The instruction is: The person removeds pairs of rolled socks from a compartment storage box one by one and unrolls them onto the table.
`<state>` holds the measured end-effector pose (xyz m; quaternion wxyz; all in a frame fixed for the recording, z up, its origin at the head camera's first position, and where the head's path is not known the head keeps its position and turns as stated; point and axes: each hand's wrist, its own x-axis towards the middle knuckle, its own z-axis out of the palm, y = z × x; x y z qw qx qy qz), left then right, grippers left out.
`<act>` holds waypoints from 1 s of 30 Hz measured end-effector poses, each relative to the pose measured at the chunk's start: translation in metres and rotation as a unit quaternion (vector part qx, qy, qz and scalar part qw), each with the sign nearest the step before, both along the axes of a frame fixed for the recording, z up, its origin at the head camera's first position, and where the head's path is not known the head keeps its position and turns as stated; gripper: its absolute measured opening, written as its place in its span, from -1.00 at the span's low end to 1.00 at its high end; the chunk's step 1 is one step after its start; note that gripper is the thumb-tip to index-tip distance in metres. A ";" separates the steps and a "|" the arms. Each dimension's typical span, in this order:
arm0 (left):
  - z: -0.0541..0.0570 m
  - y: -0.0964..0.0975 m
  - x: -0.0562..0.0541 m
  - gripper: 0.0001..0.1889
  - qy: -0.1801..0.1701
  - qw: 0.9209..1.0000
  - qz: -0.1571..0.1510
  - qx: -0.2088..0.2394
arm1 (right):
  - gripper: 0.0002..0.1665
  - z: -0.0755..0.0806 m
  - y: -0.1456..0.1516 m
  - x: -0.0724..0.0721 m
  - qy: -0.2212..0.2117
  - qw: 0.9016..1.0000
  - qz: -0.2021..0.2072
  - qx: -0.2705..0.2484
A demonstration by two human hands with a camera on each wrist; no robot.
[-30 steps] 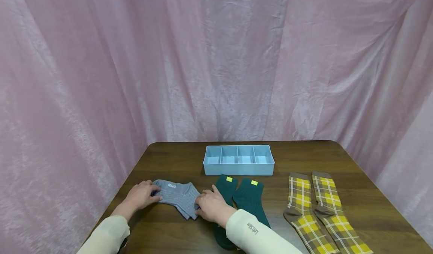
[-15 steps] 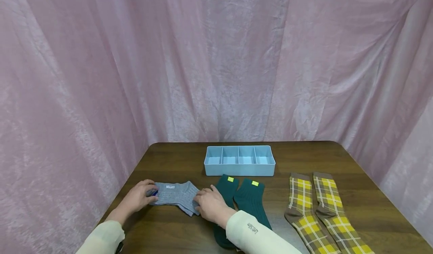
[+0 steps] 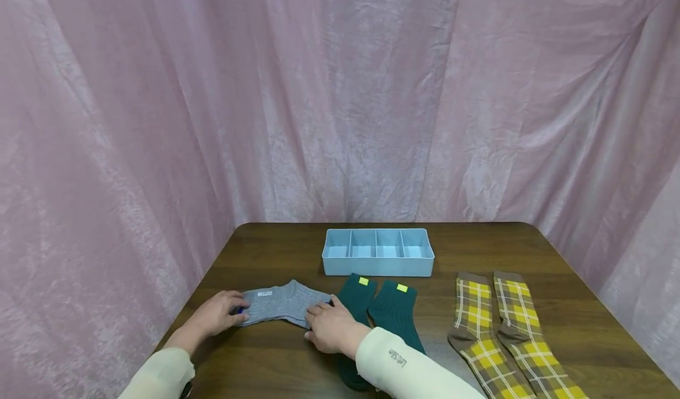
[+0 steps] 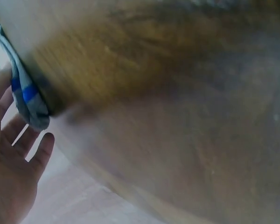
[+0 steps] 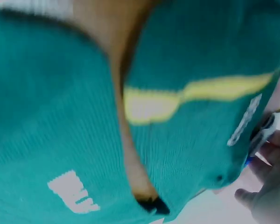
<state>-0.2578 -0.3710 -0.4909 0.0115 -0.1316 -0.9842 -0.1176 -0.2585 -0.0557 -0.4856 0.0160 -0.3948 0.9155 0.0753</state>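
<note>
A pair of grey ribbed ankle socks [image 3: 284, 302] with white "COTTON" lettering lies flat at the left of the table. At the cuff end, my left hand [image 3: 212, 316] holds the socks between thumb and fingers; the left wrist view shows the grey edge with blue stripes [image 4: 30, 93] against the fingers. My right hand [image 3: 333, 328] grips the toe end, its fingertips partly hidden in the head view. Beneath my right forearm lies a pair of dark green ribbed socks [image 3: 395, 310] with yellow tags, which fills most of the right wrist view.
Behind the socks stands a light blue box [image 3: 378, 267] with several compartments. Yellow and brown plaid socks [image 3: 475, 310] lie on the right of the wooden table [image 3: 276, 263]. A pink curtain [image 3: 340, 121] hangs behind the table's far edge.
The grey socks have turned and straightened, their toe end swinging up and right to lie more level. My left hand has shifted slightly left; my right hand has stayed near the same spot.
</note>
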 end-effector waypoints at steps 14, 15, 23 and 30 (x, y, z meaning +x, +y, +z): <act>0.002 0.008 0.018 -0.62 0.012 0.998 -0.053 0.015 | -0.33 -0.005 0.007 -0.025 0.010 0.998 -0.054 0.028; 0.003 0.009 0.019 -0.61 0.007 0.998 -0.059 0.020 | -0.33 -0.004 0.008 -0.026 0.007 0.998 -0.057 0.027; 0.010 0.015 0.020 -0.69 -0.035 0.992 -0.111 0.042 | -0.31 -0.001 0.008 -0.024 -0.001 0.998 -0.066 0.010; 0.014 0.017 0.014 -0.71 0.003 0.994 -0.106 0.035 | -0.31 -0.006 -0.001 -0.006 0.003 0.999 -0.024 -0.022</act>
